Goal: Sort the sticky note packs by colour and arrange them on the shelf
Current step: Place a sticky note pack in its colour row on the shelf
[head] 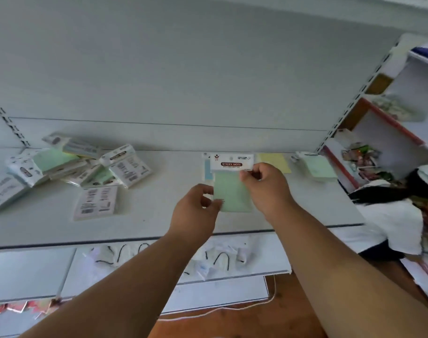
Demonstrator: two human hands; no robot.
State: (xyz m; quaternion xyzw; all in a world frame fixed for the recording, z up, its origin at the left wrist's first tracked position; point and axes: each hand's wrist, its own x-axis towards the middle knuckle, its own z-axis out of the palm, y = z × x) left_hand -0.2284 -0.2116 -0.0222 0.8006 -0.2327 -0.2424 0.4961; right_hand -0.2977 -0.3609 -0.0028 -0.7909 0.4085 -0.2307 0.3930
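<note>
I hold a green sticky note pack (pixel 230 189) with a white "STICKY NOTE" header above the middle of the white shelf (pixel 159 215). My left hand (pixel 195 211) pinches its lower left edge, and my right hand (pixel 266 189) pinches its upper right corner under the header. Behind it lie a blue pack (pixel 208 170) and a yellow pack (pixel 276 162) flat on the shelf. Another green pack (pixel 315 165) lies further right. At the left of the shelf sits a loose heap of unsorted packs (pixel 81 164), and a single pack (pixel 95 202) lies label-side up in front of it.
The shelf's back panel rises behind the packs, with slotted uprights (pixel 354 98) at both sides. A lower shelf (pixel 208 259) holds small bagged items. At the right stands another shelving unit with goods, and a person in white (pixel 398 215) is there.
</note>
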